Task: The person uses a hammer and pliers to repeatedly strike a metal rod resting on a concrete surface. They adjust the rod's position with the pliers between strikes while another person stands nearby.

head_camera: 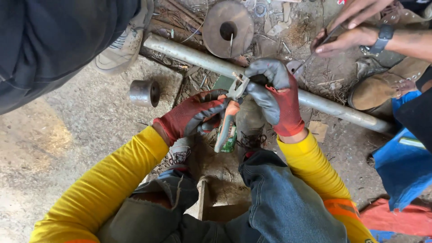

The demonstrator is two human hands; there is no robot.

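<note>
Pliers (227,123), orange-handled, sit in the gloved left hand (193,114), fingers wrapped round the handles, nose up toward the right hand (272,92); that hand's fingers pinch shut on a small piece, too hidden to identify, steadying it at the plier tips just above the long steel pipe (333,108); a co-worker's bare hands (344,31) work nearby beside a round metal disc (228,29).

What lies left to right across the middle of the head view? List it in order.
Small metal cylinder → left hand → pliers → right hand → another person's brown boot. The long pipe runs behind most of these, so it is left unplaced.
</note>
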